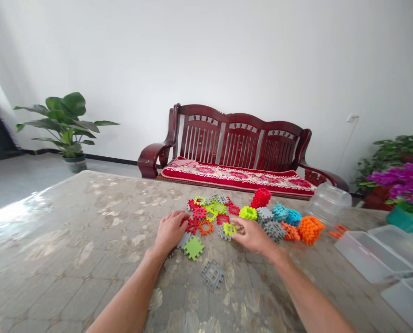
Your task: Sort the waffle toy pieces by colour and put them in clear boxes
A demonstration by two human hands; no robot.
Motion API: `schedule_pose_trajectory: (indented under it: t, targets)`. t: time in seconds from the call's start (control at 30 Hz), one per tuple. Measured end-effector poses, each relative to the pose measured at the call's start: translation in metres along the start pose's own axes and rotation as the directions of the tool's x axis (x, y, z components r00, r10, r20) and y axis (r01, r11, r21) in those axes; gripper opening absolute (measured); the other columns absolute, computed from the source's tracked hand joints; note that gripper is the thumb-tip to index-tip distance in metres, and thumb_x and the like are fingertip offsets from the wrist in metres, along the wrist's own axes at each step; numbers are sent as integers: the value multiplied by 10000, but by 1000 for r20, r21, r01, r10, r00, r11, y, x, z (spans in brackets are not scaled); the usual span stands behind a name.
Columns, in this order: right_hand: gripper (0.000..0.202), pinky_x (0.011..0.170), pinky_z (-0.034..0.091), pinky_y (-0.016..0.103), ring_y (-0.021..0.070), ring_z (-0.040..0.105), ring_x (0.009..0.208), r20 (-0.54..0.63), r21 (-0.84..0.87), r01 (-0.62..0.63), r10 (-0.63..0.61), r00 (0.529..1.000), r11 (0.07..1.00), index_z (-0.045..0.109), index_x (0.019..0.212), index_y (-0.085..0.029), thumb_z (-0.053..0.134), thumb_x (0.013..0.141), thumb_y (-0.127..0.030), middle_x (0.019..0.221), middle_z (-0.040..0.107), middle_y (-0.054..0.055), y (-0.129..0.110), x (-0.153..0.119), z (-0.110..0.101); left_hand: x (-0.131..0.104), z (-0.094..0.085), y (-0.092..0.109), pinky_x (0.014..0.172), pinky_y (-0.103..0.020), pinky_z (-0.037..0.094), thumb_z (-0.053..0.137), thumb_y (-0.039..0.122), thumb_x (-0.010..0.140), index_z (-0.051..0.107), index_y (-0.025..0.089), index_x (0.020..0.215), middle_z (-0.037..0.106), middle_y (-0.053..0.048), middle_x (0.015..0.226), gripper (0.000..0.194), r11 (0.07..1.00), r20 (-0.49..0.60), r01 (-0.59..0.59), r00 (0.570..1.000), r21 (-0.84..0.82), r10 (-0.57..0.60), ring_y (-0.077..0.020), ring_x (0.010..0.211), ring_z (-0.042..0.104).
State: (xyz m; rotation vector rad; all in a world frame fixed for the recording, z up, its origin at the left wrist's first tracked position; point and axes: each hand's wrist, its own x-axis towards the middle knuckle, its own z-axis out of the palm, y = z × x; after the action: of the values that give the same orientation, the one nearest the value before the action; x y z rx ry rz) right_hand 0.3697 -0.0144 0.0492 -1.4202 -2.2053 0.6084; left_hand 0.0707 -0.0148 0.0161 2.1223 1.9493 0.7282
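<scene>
Flat notched plastic pieces in red, green, grey and orange lie in a loose pile at the middle of the table. My left hand (172, 230) rests at the pile's left edge, its fingertips by the red pieces (191, 225). A green square piece (194, 248) and a grey one lie just below those fingers. My right hand (251, 234) pinches a yellow-green piece (229, 229) over a grey piece (224, 232). An orange frame piece (205, 227) lies between the hands. Nearer to me is a grey piece (212, 274) on its own.
Stacks in red (261, 198), grey (274, 231), blue (293, 217) and orange (311, 230) stand right of the pile. Clear plastic bins (362, 254) and a clear container (329, 203) sit at the right on the patterned table (123, 259). A wooden bench (241, 143) stands behind.
</scene>
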Motion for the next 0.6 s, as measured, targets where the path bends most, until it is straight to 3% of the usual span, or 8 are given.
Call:
schedule_pose_trajectory:
  t: [0.1,0.27,0.4,0.6]
  targets:
    - [509,841,532,333,209,674,957,-97,-15,-12,10,995,1000,619,1258,-191,644,751,-236,1165,708,85,4,3,-7,0,0,-1,1018,-395,416,440,265,895,684,290,1117,638,-24,1293,331,1000,4,0,1000,8,0,-226,1201,578]
    - [507,928,493,377,229,653,1001,-273,-220,-59,-3,962,974,611,1263,-192,636,757,-222,1202,681,104,25,16,-47,1,1,-1,1016,-383,419,448,272,898,685,294,1119,642,-18,1289,325,1000,2,6,1000,22,-6,-222,1199,579]
    - [535,974,464,388,244,634,1073,-256,-298,-107,29,966,949,592,1295,-197,649,764,-219,1224,671,113,39,23,-63,0,0,0,1008,-386,426,456,269,894,688,292,1116,643,-20,1287,322,1000,-4,4,1000,22,-4,-225,1197,582]
    - [506,988,449,380,235,631,1071,-241,-357,-105,17,970,928,602,1288,-220,653,785,-227,1202,682,99,41,21,-59,0,0,0,1005,-384,428,449,270,897,686,294,1109,645,-17,1285,319,1000,-4,5,1000,27,-5,-220,1198,582]
